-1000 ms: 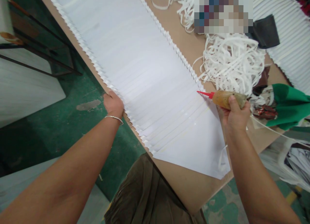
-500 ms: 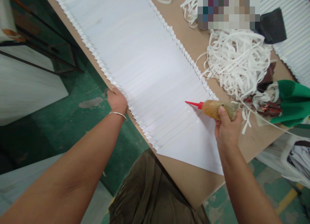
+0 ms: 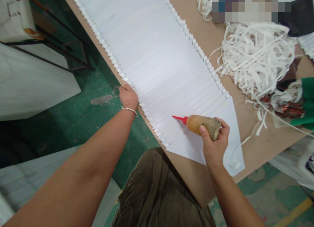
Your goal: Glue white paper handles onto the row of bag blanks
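Note:
A long row of overlapping white paper sheets (image 3: pixel 152 53) lies along a brown table (image 3: pixel 211 37). My right hand (image 3: pixel 214 145) is closed around a brownish glue bottle (image 3: pixel 203 124) with a red nozzle, the tip resting over the sheets near their middle. Shiny wet lines show on the nearest sheets. My left hand (image 3: pixel 128 96), a thin bangle on its wrist, presses on the left edge of the row at the table's rim; its fingers are hidden.
A heap of white paper strips (image 3: pixel 255 56) lies at the right of the table, with green cloth (image 3: pixel 306 99) and scraps beyond it. A dark object (image 3: pixel 303 14) sits at the top right. Green floor and a metal frame (image 3: pixel 61 50) lie to the left.
My right hand has drawn the glue bottle leftward across the sheets, from their right edge to about the middle. My left hand has stayed on the left edge.

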`<state>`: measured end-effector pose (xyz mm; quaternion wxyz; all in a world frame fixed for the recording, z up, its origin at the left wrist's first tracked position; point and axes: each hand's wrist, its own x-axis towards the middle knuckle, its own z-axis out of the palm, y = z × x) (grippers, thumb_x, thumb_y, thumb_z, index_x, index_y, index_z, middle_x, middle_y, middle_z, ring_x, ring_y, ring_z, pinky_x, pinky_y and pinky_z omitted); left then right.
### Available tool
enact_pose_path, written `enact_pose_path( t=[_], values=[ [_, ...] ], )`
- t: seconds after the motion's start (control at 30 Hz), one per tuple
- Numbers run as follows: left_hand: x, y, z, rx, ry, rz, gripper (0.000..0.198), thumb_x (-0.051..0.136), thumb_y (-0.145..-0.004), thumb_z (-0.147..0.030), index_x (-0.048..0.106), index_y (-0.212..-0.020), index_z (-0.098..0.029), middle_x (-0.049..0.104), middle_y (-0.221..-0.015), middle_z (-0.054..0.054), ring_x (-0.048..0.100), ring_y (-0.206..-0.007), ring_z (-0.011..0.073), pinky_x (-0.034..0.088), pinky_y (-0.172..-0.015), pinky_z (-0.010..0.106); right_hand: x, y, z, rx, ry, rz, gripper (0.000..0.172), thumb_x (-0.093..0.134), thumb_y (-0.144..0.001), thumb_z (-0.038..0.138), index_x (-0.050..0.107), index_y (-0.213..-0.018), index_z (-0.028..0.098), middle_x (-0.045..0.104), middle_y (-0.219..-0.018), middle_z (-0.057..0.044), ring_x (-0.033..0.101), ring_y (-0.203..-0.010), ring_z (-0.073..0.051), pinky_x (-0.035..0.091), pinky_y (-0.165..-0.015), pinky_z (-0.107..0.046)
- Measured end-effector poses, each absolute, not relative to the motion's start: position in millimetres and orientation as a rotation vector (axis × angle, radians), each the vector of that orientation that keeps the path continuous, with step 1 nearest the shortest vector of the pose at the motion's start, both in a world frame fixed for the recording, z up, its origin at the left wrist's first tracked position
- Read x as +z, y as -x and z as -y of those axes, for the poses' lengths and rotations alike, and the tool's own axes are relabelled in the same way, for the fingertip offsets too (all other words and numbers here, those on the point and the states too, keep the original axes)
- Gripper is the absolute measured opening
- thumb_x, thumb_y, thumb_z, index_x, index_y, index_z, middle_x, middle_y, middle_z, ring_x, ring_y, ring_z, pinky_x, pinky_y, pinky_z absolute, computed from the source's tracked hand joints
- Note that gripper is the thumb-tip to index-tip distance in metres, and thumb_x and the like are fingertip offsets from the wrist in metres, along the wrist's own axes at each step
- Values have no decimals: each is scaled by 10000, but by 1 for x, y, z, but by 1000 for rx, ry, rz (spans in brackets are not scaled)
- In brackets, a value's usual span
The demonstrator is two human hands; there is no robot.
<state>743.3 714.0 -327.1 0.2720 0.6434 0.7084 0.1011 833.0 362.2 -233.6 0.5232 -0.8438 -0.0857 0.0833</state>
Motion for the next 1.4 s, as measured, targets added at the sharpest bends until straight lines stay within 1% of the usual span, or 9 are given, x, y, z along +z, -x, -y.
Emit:
enact_pose_path(
  t=[0.3,0.47,0.6,0.67,0.73,0.8,0.9,1.1,1.4],
  values=[
    [-338,-742,-718,305,-1805,-2010,367,254,-1069,-318,565,-1046,-123,691,-1098,222,671,-1094,298,504,-895,370,-233,-791,-374,236,2045,435,632,834,-741,401,550,-1289,262,596,-1213,-56,611,-1113,-238,516,-987,-437],
    [-338,-742,-717,305,-1824,-2016,381,245,-1075,-340,562,-1034,-133,694,-1094,212,675,-1084,291,496,-876,352,-231,-800,-365,163,1833,769,789,856,-719,246,466,-1398,345,639,-1264,-58,674,-1116,-272,578,-934,-510],
    [-337,-741,-717,283,-1832,-2004,397,231,-1084,-347,555,-1046,-120,688,-1114,221,667,-1080,287,477,-867,350,-217,-842,-354,-71,1755,949,852,884,-657,187,492,-1384,394,624,-1338,-50,666,-1158,-311,561,-961,-613],
    [-337,-740,-718,278,-1830,-1990,404,224,-1089,-350,545,-1049,-107,679,-1120,236,662,-1079,288,467,-857,351,-210,-875,-352,-189,1800,757,814,895,-646,200,529,-1358,349,589,-1355,-52,659,-1169,-290,527,-1041,-602],
    [-336,-740,-718,281,-1830,-1979,414,210,-1094,-352,534,-1041,-99,672,-1124,252,658,-1077,287,458,-851,351,-209,-914,-356,-218,1795,442,672,874,-691,246,568,-1288,279,586,-1309,-48,651,-1176,-252,487,-1108,-565],
    [-336,-740,-719,286,-1835,-1976,406,207,-1094,-346,523,-1023,-101,665,-1129,261,657,-1074,287,453,-847,348,-214,-953,-362,-137,1643,177,490,813,-772,330,568,-1189,251,638,-1163,-17,683,-1087,-220,534,-1049,-560],
    [-335,-740,-719,284,-1857,-1984,360,232,-1086,-328,511,-993,-119,660,-1132,259,650,-1091,300,451,-847,345,-232,-1002,-369,29,1464,27,391,783,-797,360,552,-1090,243,657,-1056,15,715,-949,-202,626,-870,-538],
    [-334,-739,-718,290,-1887,-1982,378,210,-1082,-337,508,-969,-134,664,-1130,262,654,-1100,322,451,-883,363,-260,-1033,-374,61,1428,4,420,827,-757,355,544,-1038,223,651,-1027,13,716,-872,-188,647,-795,-527],
    [-335,-739,-719,300,-1878,-1988,322,237,-1079,-319,480,-949,-152,662,-1140,257,650,-1113,318,445,-890,352,-260,-1024,-379,73,1474,-15,466,852,-708,369,538,-1031,246,657,-1030,27,716,-895,-192,653,-765,-483]
  ],
)
